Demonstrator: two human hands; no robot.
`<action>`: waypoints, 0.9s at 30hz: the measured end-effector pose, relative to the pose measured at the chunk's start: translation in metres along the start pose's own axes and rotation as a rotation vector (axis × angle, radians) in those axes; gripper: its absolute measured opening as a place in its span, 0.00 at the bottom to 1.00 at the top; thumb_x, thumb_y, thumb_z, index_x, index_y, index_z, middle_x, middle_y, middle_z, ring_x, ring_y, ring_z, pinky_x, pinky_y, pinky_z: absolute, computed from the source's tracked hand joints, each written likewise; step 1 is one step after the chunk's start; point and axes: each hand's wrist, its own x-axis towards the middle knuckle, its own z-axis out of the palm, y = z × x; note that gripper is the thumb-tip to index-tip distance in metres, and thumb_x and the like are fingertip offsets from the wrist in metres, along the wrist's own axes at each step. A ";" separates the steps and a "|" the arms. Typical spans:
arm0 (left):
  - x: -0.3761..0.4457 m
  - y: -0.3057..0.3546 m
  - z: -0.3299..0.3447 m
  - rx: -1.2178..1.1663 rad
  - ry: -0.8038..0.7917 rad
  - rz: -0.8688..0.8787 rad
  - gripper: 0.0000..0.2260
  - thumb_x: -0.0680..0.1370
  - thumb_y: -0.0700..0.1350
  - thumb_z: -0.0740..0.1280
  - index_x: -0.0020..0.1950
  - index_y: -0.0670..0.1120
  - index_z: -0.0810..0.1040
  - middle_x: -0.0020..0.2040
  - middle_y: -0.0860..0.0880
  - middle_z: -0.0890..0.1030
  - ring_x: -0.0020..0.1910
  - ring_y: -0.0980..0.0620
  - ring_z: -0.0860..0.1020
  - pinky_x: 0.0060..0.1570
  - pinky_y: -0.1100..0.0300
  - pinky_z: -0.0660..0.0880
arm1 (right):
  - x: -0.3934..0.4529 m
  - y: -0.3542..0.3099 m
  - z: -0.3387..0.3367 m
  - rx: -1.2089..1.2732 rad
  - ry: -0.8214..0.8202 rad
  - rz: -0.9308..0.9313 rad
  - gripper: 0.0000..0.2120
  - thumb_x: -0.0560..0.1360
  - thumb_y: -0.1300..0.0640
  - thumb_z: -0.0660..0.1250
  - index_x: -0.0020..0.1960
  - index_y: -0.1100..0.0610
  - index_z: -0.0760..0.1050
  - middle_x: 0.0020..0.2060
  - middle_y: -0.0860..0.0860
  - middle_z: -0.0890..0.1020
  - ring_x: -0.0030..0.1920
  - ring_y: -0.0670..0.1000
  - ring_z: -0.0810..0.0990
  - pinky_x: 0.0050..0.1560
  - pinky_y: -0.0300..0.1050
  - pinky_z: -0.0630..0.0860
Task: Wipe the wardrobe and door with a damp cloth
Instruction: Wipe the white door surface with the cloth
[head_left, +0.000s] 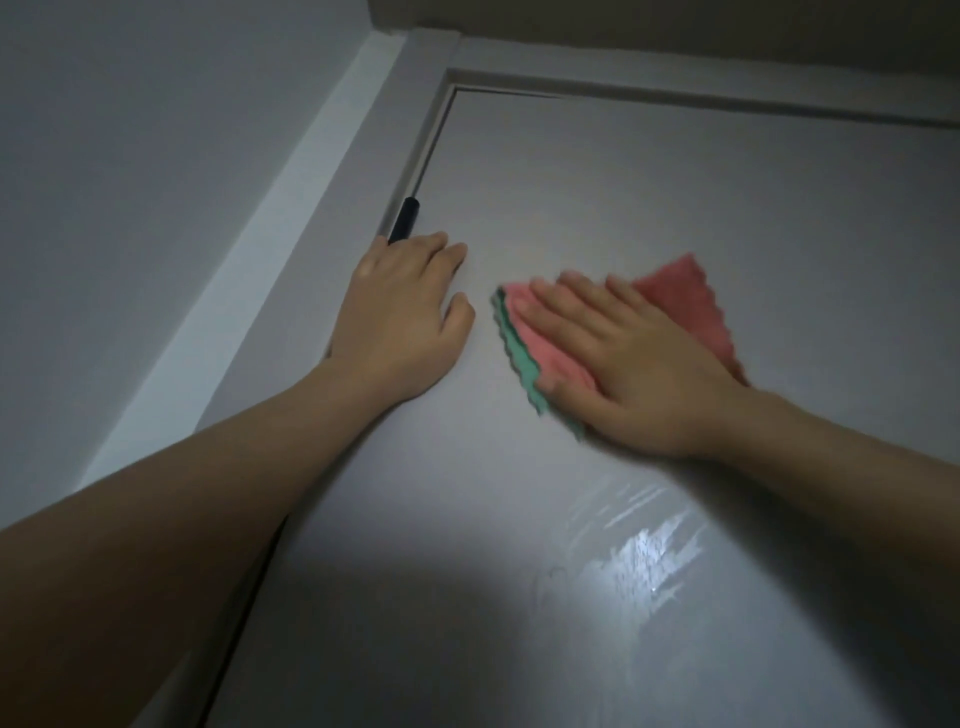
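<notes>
A grey door (649, 187) fills most of the view, seen from below toward its top left corner. My right hand (634, 358) lies flat with straight fingers on a folded pink and green cloth (680, 296) and presses it against the door. My left hand (405, 317) rests flat on the door near its left edge, just below a black hinge (404, 219). Wet streaks (644, 551) shine on the door below my right arm.
The grey door frame (415, 78) runs along the door's left and top edges. A pale wall (130, 156) stands to the left, with a lighter strip beside the frame. The ceiling edge shows at the top right.
</notes>
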 end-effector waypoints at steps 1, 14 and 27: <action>0.001 0.001 -0.001 -0.002 0.008 0.003 0.25 0.76 0.51 0.53 0.69 0.41 0.72 0.67 0.41 0.74 0.67 0.44 0.71 0.71 0.47 0.58 | -0.024 -0.004 -0.001 0.016 -0.013 -0.058 0.33 0.76 0.35 0.38 0.78 0.45 0.42 0.77 0.43 0.45 0.77 0.46 0.42 0.76 0.47 0.39; -0.034 0.033 -0.006 -0.133 -0.071 -0.098 0.25 0.77 0.48 0.54 0.72 0.39 0.67 0.72 0.38 0.67 0.71 0.41 0.65 0.72 0.47 0.57 | -0.085 -0.031 0.008 0.045 -0.019 -0.149 0.31 0.79 0.40 0.46 0.78 0.51 0.50 0.77 0.50 0.53 0.77 0.53 0.48 0.76 0.53 0.44; -0.049 0.043 -0.004 -0.096 -0.103 -0.120 0.26 0.79 0.49 0.52 0.75 0.40 0.62 0.75 0.40 0.62 0.75 0.43 0.59 0.74 0.46 0.51 | -0.115 -0.064 0.018 0.054 0.009 -0.273 0.29 0.79 0.45 0.52 0.77 0.54 0.56 0.76 0.53 0.59 0.76 0.58 0.54 0.75 0.58 0.51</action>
